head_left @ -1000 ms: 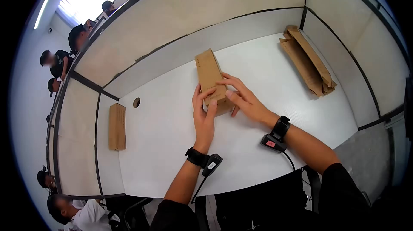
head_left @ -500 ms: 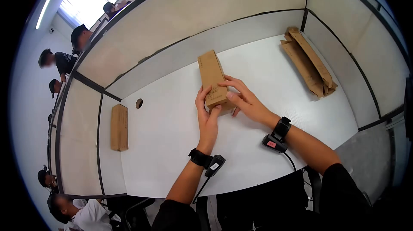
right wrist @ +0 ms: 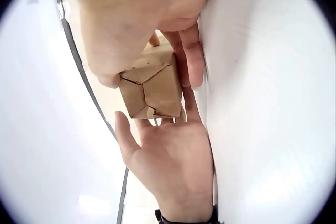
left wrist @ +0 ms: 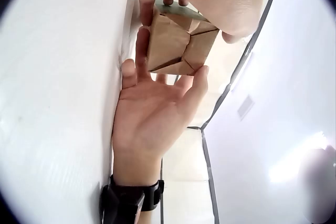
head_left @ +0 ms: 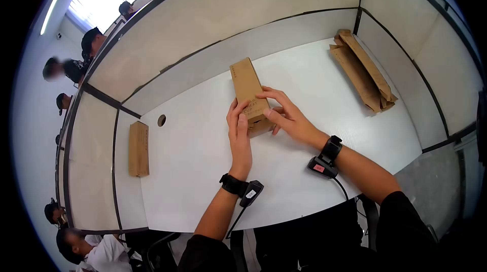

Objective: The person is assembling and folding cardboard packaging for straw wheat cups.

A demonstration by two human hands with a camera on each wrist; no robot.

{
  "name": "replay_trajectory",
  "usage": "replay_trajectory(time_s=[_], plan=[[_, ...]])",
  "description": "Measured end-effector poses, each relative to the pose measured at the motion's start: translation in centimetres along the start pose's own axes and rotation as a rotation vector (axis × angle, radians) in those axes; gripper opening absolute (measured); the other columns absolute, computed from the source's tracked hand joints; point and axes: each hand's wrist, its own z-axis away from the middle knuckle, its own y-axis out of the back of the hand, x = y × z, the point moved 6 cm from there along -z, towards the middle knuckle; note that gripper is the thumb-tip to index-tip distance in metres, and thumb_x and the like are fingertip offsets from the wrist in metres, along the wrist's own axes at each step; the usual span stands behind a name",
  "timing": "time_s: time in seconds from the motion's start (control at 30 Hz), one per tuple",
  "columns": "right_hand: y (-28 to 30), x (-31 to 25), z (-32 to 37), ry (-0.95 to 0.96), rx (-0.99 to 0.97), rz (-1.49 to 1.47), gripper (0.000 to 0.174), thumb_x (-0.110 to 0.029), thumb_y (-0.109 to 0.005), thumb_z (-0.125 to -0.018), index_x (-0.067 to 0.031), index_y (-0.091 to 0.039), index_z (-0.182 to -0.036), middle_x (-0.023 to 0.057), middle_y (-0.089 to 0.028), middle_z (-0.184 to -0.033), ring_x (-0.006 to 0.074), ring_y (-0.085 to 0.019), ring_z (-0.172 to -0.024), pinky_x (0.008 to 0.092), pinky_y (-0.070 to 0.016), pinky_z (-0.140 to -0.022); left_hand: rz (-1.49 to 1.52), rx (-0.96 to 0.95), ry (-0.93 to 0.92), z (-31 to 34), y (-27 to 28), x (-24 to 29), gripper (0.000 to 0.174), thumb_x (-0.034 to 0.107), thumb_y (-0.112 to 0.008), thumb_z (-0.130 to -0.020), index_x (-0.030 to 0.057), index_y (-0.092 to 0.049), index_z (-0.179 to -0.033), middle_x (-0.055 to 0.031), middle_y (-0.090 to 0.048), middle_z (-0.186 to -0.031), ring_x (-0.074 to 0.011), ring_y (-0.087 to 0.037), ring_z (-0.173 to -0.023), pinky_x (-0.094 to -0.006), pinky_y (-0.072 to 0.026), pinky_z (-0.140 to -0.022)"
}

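Note:
A long brown cardboard box [head_left: 247, 82] with printed lettering on top lies between both hands, its far end pointing away. The left hand [head_left: 240, 142] grips its left side near the close end, fingertips over the top and thumb at the near left edge. From the right, the right hand [head_left: 294, 122] holds it with fingers over the top and side and thumb by the near corner. Folded flaps with seams between them cover the box's near end [left wrist: 181, 45] in the left wrist view. The right wrist view shows these flaps [right wrist: 157, 95] too, with a small gap at one edge.
Near the left wall of the white table [head_left: 193, 170] stands a second brown box [head_left: 138, 149]. An open, creased cardboard carton [head_left: 362, 71] lies at the back right. Low partitions [head_left: 238, 39] enclose the table, which has a round hole [head_left: 161, 120]. People sit beyond the left partition.
The left thumb has shifted from the box's near end to its near left edge, and the left hand has moved slightly left. The right hand has kept its hold.

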Motion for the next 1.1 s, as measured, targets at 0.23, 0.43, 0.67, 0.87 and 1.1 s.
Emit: replay_trajectory(time_s=[0.23,0.43,0.67,0.87,1.1], plan=[[0.1,0.4,0.1,0.051,0.121,-0.040,0.067,-0.025,-0.064,-0.106,-0.0097,-0.030,-0.162,0.0158,-0.035,-0.162,0.0210,-0.066,-0.103,0.0313,-0.0602,-0.077,-0.084,0.020,-0.049,-0.2,0.3,-0.1,0.047,0.020,-0.053,-0.106,0.0088,-0.049,-0.152,-0.0141,-0.033,-0.167,-0.0285,-0.035,-0.153,-0.0446,-0.0332,-0.122],[1.5,1.0,-0.3,0.062,0.279,0.139,0.056,-0.031,-0.062,-0.108,-0.0027,-0.044,-0.153,0.0171,-0.058,-0.140,0.0211,-0.063,-0.110,0.0348,-0.0548,-0.091,-0.161,0.140,-0.129,0.3,1.4,0.8,0.042,0.022,-0.048,-0.107,0.0025,-0.051,-0.144,-0.0111,-0.054,-0.146,-0.0203,-0.051,-0.134,-0.0363,-0.0424,-0.108],[3.3,0.5,0.2,0.190,0.604,0.376,0.056,-0.036,-0.056,-0.110,0.0036,-0.048,-0.149,0.0230,-0.052,-0.147,0.0285,-0.051,-0.137,0.0414,-0.0397,-0.115,-0.047,-0.205,-0.065,1.8,-1.9,2.2,0.046,0.031,-0.040,-0.112,-0.0041,-0.068,-0.102,-0.0105,-0.066,-0.064,-0.0118,-0.053,-0.042,-0.0221,-0.0354,-0.041],[2.1,0.5,-0.6,-0.150,0.184,-0.088,0.069,-0.052,-0.036,-0.114,0.0058,-0.055,-0.145,0.0214,-0.074,-0.123,0.0236,-0.070,-0.115,0.0379,-0.0442,-0.112,-0.036,-0.652,0.229,3.1,-4.0,1.1,0.044,0.030,-0.043,-0.113,-0.0043,-0.071,-0.111,-0.0133,-0.074,-0.082,-0.0146,-0.069,-0.064,-0.0247,-0.0528,-0.057],[2.1,1.1,-0.7,-0.029,0.199,-0.067,0.039,-0.028,-0.049,-0.113,0.0051,-0.066,-0.125,0.0130,-0.075,-0.100,0.0184,-0.072,-0.086,0.0305,-0.0575,-0.081,-0.260,-0.411,0.068,1.0,-2.9,-0.1,0.021,0.020,-0.059,-0.107,0.0026,-0.070,-0.113,-0.0065,-0.071,-0.103,-0.0147,-0.066,-0.099,-0.0319,-0.0518,-0.094]])
